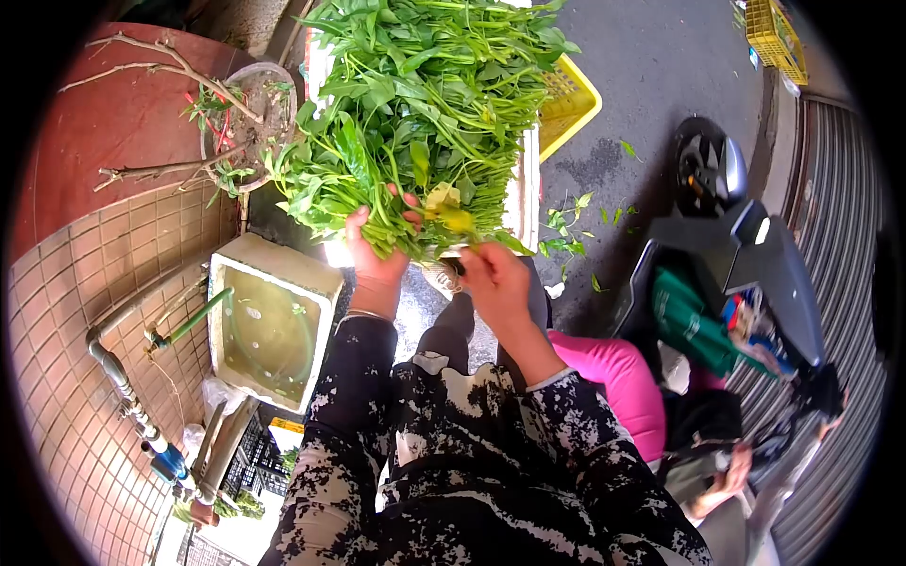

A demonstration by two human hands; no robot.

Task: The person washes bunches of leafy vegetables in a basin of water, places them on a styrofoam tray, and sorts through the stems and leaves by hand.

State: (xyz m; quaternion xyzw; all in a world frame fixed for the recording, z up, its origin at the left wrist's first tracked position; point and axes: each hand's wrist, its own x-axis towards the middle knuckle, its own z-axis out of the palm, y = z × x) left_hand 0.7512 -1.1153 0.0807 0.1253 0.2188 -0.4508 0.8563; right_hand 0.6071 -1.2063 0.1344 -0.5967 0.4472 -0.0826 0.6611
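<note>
A big heap of leafy green stems that look like water spinach (444, 85) lies in a white foam box (529, 198) in front of me. My left hand (379, 262) is closed around the lower stems of a bunch of water spinach (344, 179) at the near left of the heap. Just right of it, my right hand (502, 288) is pinched, its fingertips at a yellowed leaf (453, 217) that is slightly blurred. The leaf sits over the cut stem ends. Exactly where the fingertips meet it is hard to make out.
At left stand a foam tub of water (269, 330) with a green hose (198, 316), pipes (118, 373) and a potted plant (260, 94). A yellow crate (571, 108) is behind the box. A scooter (727, 255) and a person in pink trousers (609, 387) are at right.
</note>
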